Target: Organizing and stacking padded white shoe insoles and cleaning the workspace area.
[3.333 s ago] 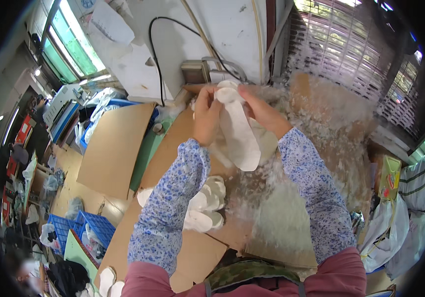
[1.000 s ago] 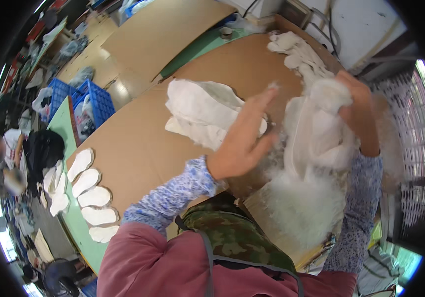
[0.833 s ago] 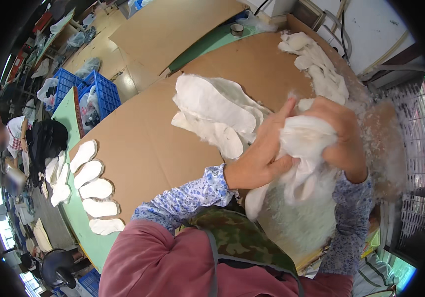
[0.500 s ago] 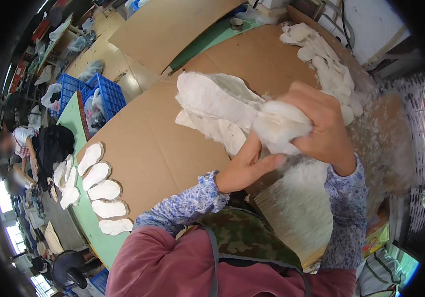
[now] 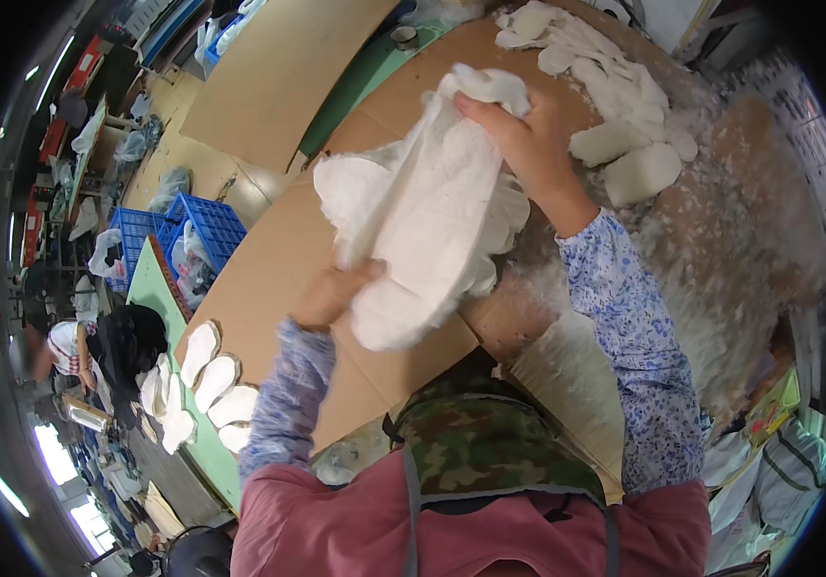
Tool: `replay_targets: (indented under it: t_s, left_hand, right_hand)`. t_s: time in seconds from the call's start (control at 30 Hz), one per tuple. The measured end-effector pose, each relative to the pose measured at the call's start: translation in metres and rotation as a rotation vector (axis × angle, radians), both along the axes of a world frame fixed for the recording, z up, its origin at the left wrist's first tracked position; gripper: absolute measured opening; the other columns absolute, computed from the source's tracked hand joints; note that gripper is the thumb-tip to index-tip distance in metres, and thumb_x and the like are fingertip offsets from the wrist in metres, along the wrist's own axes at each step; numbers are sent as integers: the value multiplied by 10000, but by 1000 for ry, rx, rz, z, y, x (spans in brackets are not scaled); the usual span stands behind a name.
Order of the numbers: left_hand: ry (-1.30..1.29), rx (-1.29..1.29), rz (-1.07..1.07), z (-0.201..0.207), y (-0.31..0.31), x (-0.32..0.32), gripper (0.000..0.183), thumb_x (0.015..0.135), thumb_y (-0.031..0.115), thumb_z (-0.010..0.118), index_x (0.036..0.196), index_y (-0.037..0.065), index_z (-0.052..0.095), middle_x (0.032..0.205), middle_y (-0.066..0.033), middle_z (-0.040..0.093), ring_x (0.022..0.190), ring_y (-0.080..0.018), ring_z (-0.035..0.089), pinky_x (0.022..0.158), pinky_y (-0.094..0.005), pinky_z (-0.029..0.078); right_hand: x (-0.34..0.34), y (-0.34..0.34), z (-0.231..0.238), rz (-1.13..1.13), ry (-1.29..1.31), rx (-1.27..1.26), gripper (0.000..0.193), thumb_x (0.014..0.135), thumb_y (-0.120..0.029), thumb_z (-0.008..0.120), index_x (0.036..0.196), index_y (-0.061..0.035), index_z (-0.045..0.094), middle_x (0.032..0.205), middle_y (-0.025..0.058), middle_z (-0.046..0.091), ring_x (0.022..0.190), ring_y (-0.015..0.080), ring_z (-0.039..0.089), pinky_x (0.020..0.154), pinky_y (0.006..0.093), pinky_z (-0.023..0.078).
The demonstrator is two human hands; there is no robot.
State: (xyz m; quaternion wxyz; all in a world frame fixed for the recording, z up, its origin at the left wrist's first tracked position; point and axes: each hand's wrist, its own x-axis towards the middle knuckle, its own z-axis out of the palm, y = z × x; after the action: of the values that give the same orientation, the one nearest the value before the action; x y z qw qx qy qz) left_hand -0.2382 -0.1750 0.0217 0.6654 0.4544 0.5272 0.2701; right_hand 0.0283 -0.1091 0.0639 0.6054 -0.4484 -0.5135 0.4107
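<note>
Fingers (image 5: 490, 117) over cardboard (image 5: 268, 274), blue crates (image 5: 213, 229) leftward.

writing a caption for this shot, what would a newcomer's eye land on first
A large white sole-shaped piece stands out near the centre, held in the left hand and right hand. Next come a fan of white soles at lower left and loose white fluff at right.
</note>
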Motion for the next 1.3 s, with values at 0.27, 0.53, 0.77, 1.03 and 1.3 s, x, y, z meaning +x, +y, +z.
replay_targets:
  t_s: [0.27, 0.53, 0.77, 1.03, 1.3]
  left_hand:
    - [486, 535, -550, 63, 189, 17, 444, 804, 132, 628, 1220, 49, 499, 1083, -121, 593, 976, -227, 585, 862, -333, 461]
    - [1257, 1005, -999, -111, 306, 110, 589, 779, 55, 546, 1343, 103, 382, 1265, -160, 502, 1160, -345, 480, 1012, -527, 316]
    - [1300, 941, -1068, -136, 298, 104, 720, 789, 94, 525, 1429, 182, 209, 1331, -127, 411, 1253, -314, 390, 1024, -666, 177]
    - [1079, 727, -1214, -92, 293, 137, 797, 739, 146, 529, 1442, 170, 154, 1468, -131, 224, 1373, -329, 160, 1054, -644, 130]
    - [424, 943, -1048, 19, 268, 166, 503, 802, 94, 525, 1299, 73, 454, 1286, -158, 464, 1237, -288, 406, 1025, -366, 323]
  right_hand:
    - [36, 24, -73, -119, 314, -372, 358, 747, -217, 669, 1027, -4, 603, 901, 84, 624, 724, 166, 612, 565, 279, 504]
    - [55, 21, -208, -319, -461, -567, 465, 740, -325, 664, 1001, 39, 539, 895, 219, 617, 789, 343, 616, 717, 416, 486]
    - [127, 22, -187, -332, -898, -369, 492, 729, -252, 667, 1100, 30, 510, 1118, 198, 538, 1077, 345, 499, 876, 462, 393]
    - [235, 61, -205, -561, -1504, -378, 252, 704, -137, 623, 939, -45, 639, 976, 115, 592, 911, 284, 551, 788, 460, 417]
    - [321, 50, -21, -377, -560, -252, 273, 744, -205, 685, 939, -16, 666, 738, 71, 639, 699, 146, 572, 672, 300, 450]
